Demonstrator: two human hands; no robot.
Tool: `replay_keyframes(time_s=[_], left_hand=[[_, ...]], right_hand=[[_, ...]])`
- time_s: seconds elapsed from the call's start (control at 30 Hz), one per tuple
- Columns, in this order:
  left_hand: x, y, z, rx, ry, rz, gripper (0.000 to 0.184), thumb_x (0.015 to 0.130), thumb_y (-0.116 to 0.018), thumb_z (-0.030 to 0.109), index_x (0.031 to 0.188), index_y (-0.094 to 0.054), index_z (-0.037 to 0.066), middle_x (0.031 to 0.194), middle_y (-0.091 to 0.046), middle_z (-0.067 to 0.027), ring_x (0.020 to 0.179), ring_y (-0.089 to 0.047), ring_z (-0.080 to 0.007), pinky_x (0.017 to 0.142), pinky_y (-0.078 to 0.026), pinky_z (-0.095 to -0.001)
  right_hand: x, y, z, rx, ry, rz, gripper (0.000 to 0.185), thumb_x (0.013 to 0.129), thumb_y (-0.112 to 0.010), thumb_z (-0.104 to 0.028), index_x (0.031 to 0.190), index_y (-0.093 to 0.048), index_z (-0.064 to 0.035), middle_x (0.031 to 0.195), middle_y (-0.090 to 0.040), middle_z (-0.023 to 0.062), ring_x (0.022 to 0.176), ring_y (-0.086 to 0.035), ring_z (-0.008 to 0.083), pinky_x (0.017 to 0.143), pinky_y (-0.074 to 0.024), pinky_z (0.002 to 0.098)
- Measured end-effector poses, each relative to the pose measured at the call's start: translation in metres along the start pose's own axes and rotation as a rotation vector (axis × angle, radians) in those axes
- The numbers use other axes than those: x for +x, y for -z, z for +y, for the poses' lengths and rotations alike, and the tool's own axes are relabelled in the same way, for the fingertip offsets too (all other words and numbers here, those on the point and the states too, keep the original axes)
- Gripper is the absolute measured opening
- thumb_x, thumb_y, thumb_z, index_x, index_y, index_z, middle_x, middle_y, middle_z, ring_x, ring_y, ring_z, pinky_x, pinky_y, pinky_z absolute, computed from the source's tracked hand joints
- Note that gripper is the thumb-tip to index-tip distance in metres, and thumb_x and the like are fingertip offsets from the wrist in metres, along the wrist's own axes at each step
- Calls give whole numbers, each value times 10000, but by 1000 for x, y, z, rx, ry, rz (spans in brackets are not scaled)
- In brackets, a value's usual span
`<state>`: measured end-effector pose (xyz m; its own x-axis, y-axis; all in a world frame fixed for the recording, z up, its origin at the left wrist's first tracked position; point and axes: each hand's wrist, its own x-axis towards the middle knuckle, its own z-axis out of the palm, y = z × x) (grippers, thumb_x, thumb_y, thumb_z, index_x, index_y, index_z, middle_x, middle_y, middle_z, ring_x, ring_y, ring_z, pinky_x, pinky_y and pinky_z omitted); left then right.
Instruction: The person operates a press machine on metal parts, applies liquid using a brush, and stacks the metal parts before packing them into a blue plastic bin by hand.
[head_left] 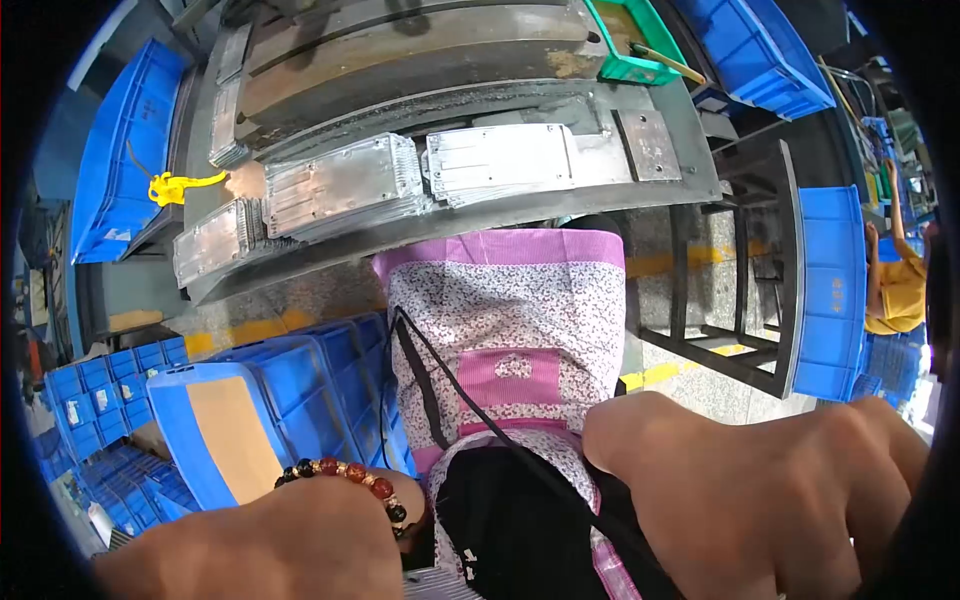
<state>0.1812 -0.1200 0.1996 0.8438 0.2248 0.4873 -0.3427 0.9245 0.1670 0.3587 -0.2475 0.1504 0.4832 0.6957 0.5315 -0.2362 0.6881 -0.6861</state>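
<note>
My left hand (265,545) is at the lower left, close to the camera, with a bead bracelet (345,470) at the wrist. Its fingers are out of sight below the frame. A grey ridged metal edge (438,584) shows beside it at the bottom; whether the hand touches it I cannot tell. At the lower right, my right hand (770,480) is closed with bent knuckles, and what it holds, if anything, is hidden. Ahead, stacks of flat silvery metal plates (340,178) lie along the front of a metal bench (650,202), away from both hands.
A flowered apron (510,290) covers my front. Blue crates (290,385) stand at left, with another blue crate (830,290) by a dark metal frame (790,260) at right. A yellow tool (180,188) and a green tray (635,66) are farther off. Another person (895,285) is at far right.
</note>
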Motion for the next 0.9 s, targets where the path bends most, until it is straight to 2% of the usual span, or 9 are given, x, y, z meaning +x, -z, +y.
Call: replay_keyframes(time_s=[0.07,0.13,0.23,0.5,0.67,0.73,0.77,0.83,0.9], left_hand=[[3,16,-5,-18,-87,-91,227,981,-443,153,951,-629,26,808,-636,-134,720,-625,-272,725,-538,-554],[0,25,1,-174,-73,-349,243,985,-440,167,968,-630,17,828,-640,-140,743,-624,-278,719,-538,-527],[-11,17,17,-262,110,-243,245,987,-438,165,983,-630,12,828,-634,-143,769,-624,-278,717,-540,-515],[-9,21,17,-255,65,-267,227,982,-460,151,952,-639,16,825,-650,-134,754,-626,-241,681,-520,-464],[-14,6,25,-224,13,-266,218,980,-472,143,933,-645,18,823,-659,-128,746,-627,-221,661,-509,-436],[-24,-34,46,-26,264,263,211,979,-470,133,938,-648,26,819,-655,-128,743,-624,-226,679,-508,-435],[-22,-23,42,-28,267,257,211,979,-470,133,938,-648,26,819,-655,-128,743,-624,-226,679,-508,-435],[-19,11,27,-143,82,-211,213,979,-468,128,931,-649,28,814,-652,-131,739,-622,-237,702,-511,-447],[-15,21,21,-179,30,-267,215,978,-468,127,924,-648,23,811,-651,-137,737,-619,-243,712,-513,-456]], right_hand=[[-1,6,-2,-16,3,12,213,936,-498,-215,853,-515,-19,848,-534,90,686,-508,186,703,-449,360],[-6,8,-7,-28,11,15,213,936,-497,-213,851,-516,-20,848,-536,90,691,-510,187,706,-450,361],[-12,11,-14,-41,18,17,212,937,-496,-210,847,-519,-20,847,-540,90,697,-514,190,710,-453,363],[-1,10,3,-80,22,26,210,938,-493,-202,838,-527,-21,846,-549,91,715,-524,195,721,-460,368],[-7,23,-23,-74,7,12,210,938,-492,-197,832,-531,-21,846,-554,92,727,-530,199,728,-464,371],[-12,27,-16,-86,13,9,210,939,-491,-195,829,-533,-22,845,-556,92,731,-532,201,731,-466,373],[-12,15,-7,-96,20,10,210,939,-491,-194,828,-534,-22,845,-558,92,733,-533,201,732,-466,373],[-1,6,11,-115,35,14,210,939,-490,-192,826,-536,-22,845,-560,92,738,-536,203,735,-468,375],[-3,6,10,-135,45,22,210,939,-489,-190,823,-538,-22,844,-562,93,742,-538,204,737,-470,376]])
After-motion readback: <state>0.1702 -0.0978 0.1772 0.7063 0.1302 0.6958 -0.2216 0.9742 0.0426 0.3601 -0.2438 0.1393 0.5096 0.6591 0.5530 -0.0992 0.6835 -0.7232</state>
